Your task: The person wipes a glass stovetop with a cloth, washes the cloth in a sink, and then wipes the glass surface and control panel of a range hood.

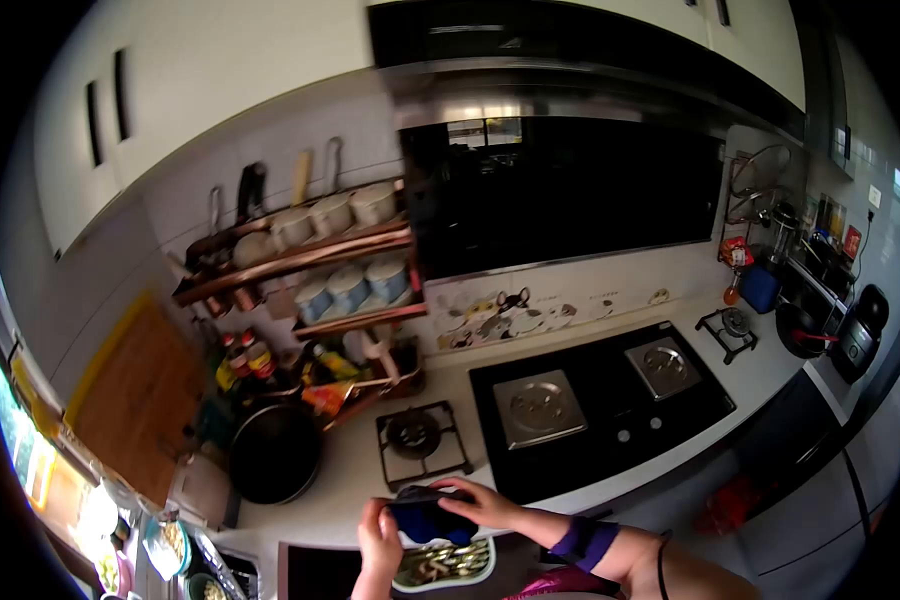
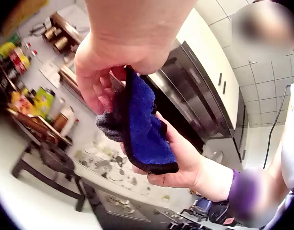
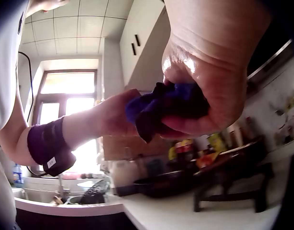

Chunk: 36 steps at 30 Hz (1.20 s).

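Both hands hold a folded blue cloth (image 1: 435, 518) with black edging and a grey side, over the front edge of the counter. My left hand (image 1: 378, 540) grips one end; in the left wrist view its fingers curl round the dark edge of the cloth (image 2: 149, 129). From the other side my right hand (image 1: 485, 503) grips it, with the cloth (image 3: 171, 108) bunched between thumb and fingers in the right wrist view. Below the cloth sits a pale-rimmed dish (image 1: 490, 570) of greenish and brown food pieces, partly hidden by the hands and cloth.
A black pan support (image 1: 422, 440) stands on the counter, left of the black gas hob (image 1: 595, 400). Further left are a dark pan (image 1: 275, 455) and an upright wooden board (image 1: 135, 400). A rack (image 1: 290, 260) of cups is behind, and bowls stand by the sink.
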{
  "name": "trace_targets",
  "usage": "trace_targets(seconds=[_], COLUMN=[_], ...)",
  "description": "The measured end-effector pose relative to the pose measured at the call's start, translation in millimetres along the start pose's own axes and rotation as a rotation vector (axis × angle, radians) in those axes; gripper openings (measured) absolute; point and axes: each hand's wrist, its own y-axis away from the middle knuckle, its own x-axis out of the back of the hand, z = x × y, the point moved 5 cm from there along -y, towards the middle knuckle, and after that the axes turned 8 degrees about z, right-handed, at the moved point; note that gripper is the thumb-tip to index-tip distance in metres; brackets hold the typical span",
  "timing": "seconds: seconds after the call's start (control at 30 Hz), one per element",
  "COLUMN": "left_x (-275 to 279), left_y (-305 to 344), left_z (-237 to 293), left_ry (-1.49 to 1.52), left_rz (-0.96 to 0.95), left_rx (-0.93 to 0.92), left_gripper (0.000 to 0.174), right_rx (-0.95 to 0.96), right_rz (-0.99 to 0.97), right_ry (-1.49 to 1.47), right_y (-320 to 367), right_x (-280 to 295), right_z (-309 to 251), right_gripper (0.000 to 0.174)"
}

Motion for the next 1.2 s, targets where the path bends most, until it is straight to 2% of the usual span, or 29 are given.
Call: trace_targets(seconds=[0.03,0.07,0.1,0.13,0.17,0.23,0.27,0.3,0.33,0.43,0.5,0.57,0.6,0.63,0.67,0.73,0.77,0.8,0.83,0.9,0.97,1.0,1.03,1.1,1.13,1.17,1.2], left_x=[-40,-77,-107,-136,-161,-194,-212,-229,-248,-284,-300,-320,-328,-333,-333,-331,-326,-317,-318,-309,-303,-304,-317,-342,-361,-371,-386], left_y=[-11,-21,-29,-35,-40,-46,-49,-55,-60,-60,-58,-45,-36,-28,-27,-37,-47,-57,-72,-90,-92,-88,-83,-73,-70,-62,-62], left_z=[8,25,45,53,61,85,88,87,84,110,132,132,128,119,111,97,89,82,64,58,50,57,49,28,9,19,26], left_ry=[0.000,0.035,0.058,0.042,0.026,0.059,0.148,0.097,0.097,0.176,0.163,0.204,0.274,0.329,0.428,0.613,0.700,0.673,0.713,0.810,0.765,0.688,0.702,0.642,0.702,0.651,0.686], left_rz=[-0.037,-0.016,-0.044,-0.074,-0.104,-0.254,-0.241,-0.288,-0.312,-0.291,-0.503,-0.676,-0.694,-0.714,-0.697,-0.670,-0.655,-0.594,-0.470,-0.228,-0.291,-0.243,-0.271,-0.501,-0.435,-0.390,-0.340], left_rx=[-0.003,-0.170,-0.228,-0.266,-0.302,0.045,0.063,0.048,0.043,0.005,0.042,0.099,0.098,0.178,0.256,0.443,0.559,0.603,0.550,0.674,0.759,0.820,0.823,0.804,0.822,0.759,0.750], left_gripper=[0.017,0.015,0.014,0.014,0.016,0.022,0.027,0.029,0.030,0.034,0.044,0.045,0.045,0.044,0.039,0.030,0.026,0.031,0.025,0.021,0.022,0.022,0.020,0.018,0.018,0.033,0.029], right_rx=[-0.024,0.063,0.147,-0.051,-0.250,-0.130,0.002,0.136,-0.003,-0.180,-0.338,-0.495,-0.533,-0.543,-0.615,-0.609,-0.539,-0.430,-0.462,-0.528,-0.549,-0.473,-0.395,-0.310,-0.274,-0.179,-0.086], right_rz=[0.067,0.171,0.275,0.307,0.372,0.628,0.735,0.842,0.855,0.700,0.508,0.461,0.509,0.529,0.542,0.563,0.569,0.492,0.427,0.297,0.303,0.268,0.230,0.223,0.217,0.166,0.113], right_ry=[0.038,0.070,0.104,0.139,0.029,0.300,0.369,0.433,0.385,-0.192,-0.398,-0.561,-0.602,-0.757,-0.791,-0.734,-0.641,-0.602,-0.645,-0.738,-0.612,-0.657,-0.697,-0.763,-0.795,-0.838,-0.883], right_y=[5,8,12,22,35,43,52,60,67,72,66,59,54,48,44,34,32,25,21,17,17,15,11,11,13,11,9], right_x=[41,78,112,142,165,221,239,255,264,249,227,210,205,206,213,219,222,229,235,242,267,279,292,316,328,346,363], right_z=[-4,4,11,5,-2,22,23,22,27,47,49,48,35,57,78,64,43,47,48,36,21,19,15,-12,-27,-42,-57], right_gripper=[0.042,0.043,0.044,0.045,0.042,0.036,0.035,0.035,0.035,0.035,0.039,0.039,0.039,0.039,0.039,0.038,0.038,0.039,0.042,0.046,0.047,0.047,0.046,0.048,0.049,0.049,0.049])
